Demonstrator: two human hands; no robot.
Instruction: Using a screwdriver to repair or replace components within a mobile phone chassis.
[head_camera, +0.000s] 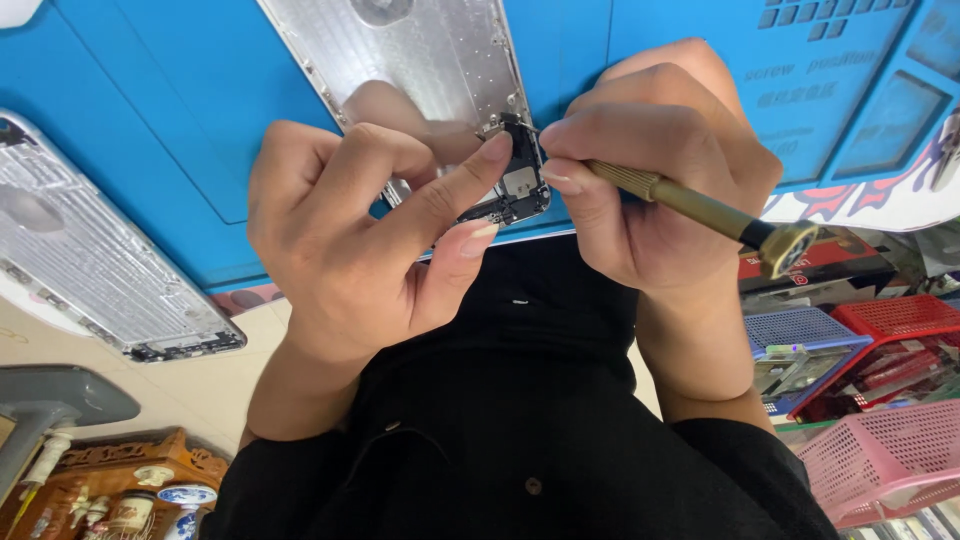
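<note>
The left hand pinches the bottom corner of a silver phone shell, which lies on the blue mat at its near edge, forefinger pressed on a small dark part there, wrist bent upward. The right hand is closed tightly round a brass screwdriver, tip buried at that same part, handle angled out to the right. If the tip skids, it could gouge the part or nick the forefinger; a freed screw might roll off the mat edge.
</note>
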